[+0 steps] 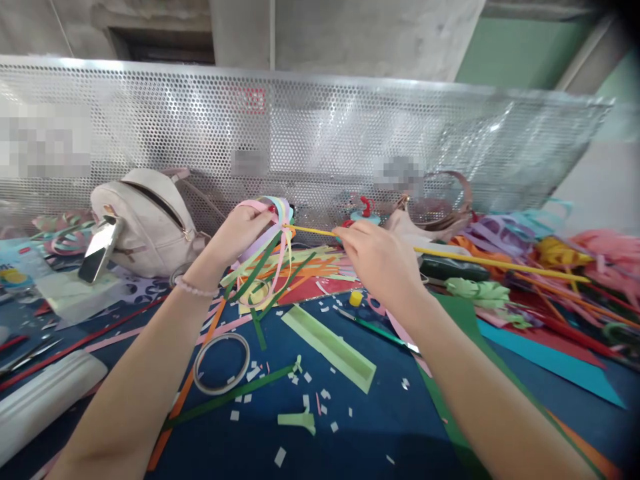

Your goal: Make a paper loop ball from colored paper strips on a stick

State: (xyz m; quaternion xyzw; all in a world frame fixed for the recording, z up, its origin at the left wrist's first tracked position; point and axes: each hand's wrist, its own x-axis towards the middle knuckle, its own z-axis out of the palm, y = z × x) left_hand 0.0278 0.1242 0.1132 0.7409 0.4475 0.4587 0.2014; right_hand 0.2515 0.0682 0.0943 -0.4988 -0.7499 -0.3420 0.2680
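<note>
- Your left hand (243, 230) is raised above the table (380, 427), fingers curled shut around a bundle of paper strips (273, 220): pink, lilac, pale green and yellow loops bunched at the top, long green and orange tails hanging down toward the tabletop.
- A bead bracelet (194, 287) sits on your left wrist.
- Your right hand (381, 257) is level with the left, a little apart from it, closed in a pinch on a thin yellow stick (500, 264). How tight the fingers are underneath, you cannot tell from this angle.
- The stick runs from the strip bundle, through your right hand, and on out to the right over the paper heap. Its left tip meets the loops just beside your left fingertips.
- Below the hands: a tape ring (221, 363) lying flat on the blue surface, a pale green folded paper channel (330, 347) just right of it, and white scraps scattered around both.
- A small yellow cap (355, 298) lies under your right wrist, with a pen or blade (375, 328) near it.
- Far left: a beige backpack (145, 223) against the perforated metal screen (350, 127), a phone (99, 249) propped on it.
- Right side: a pile of cut coloured paper (540, 267), with teal and red sheets beneath.
</note>
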